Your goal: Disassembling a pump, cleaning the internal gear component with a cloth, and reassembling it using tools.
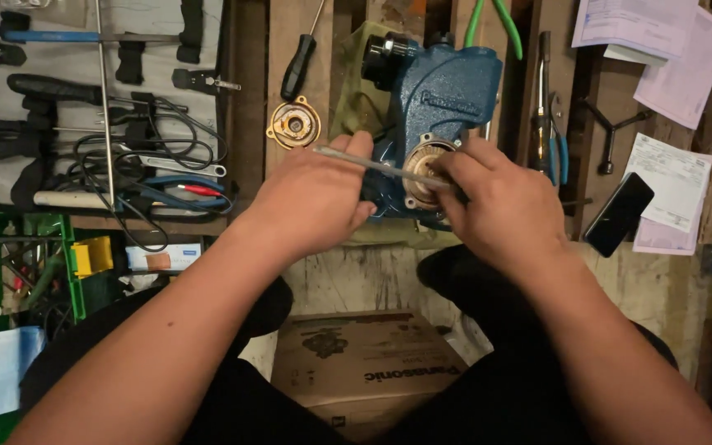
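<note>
While both hands work the blue pump on the bench, left hand and right hand fingers grip a thin metal rod across the brass seal; prying step, needs steady leverage.

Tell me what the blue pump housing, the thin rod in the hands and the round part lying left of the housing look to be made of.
Blue pump housing: probably cast metal, painted blue with a slightly pebbled, glossy surface. Thin rod: bare metal by its grey shine, likely steel. Round part: brass or bronze by its yellow-gold gleam, with a darker centre; the exact alloy cannot be told.
</note>
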